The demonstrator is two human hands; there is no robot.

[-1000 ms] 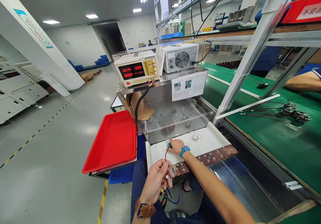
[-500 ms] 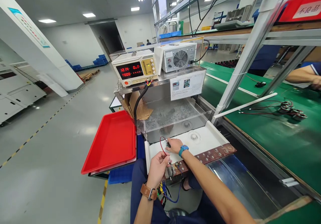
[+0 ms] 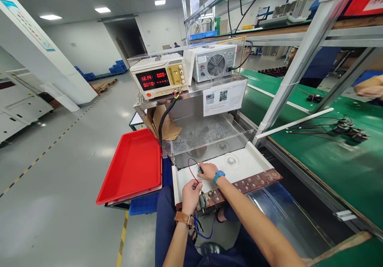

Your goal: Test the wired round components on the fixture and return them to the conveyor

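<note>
My right hand (image 3: 208,171) is closed around a small dark round part (image 3: 200,170), possibly a little motor, mostly covered by the fingers. A thin red-and-black wire (image 3: 189,166) loops from that part over to my left hand (image 3: 190,195). There, thumb and fingers pinch the wire near its end, beside a metal clip fixture (image 3: 203,200) on a brown terminal strip (image 3: 254,181). Both hands are above the front of a white shallow tray (image 3: 245,160). A blue cable (image 3: 214,215) hangs from the strip.
A power supply (image 3: 158,75) with red digits stands on a metal shelf beside a white fan-fronted unit (image 3: 214,64). To the left lies a red tray (image 3: 134,167). On the green bench (image 3: 323,167) at right are several wired motors (image 3: 344,126); another person's hand (image 3: 369,87) is beyond.
My left hand has shifted slightly and turned more upright, still pinching the wire. My right hand keeps its hold on the part. The display's lower reading has changed from zero to about 0.070.
</note>
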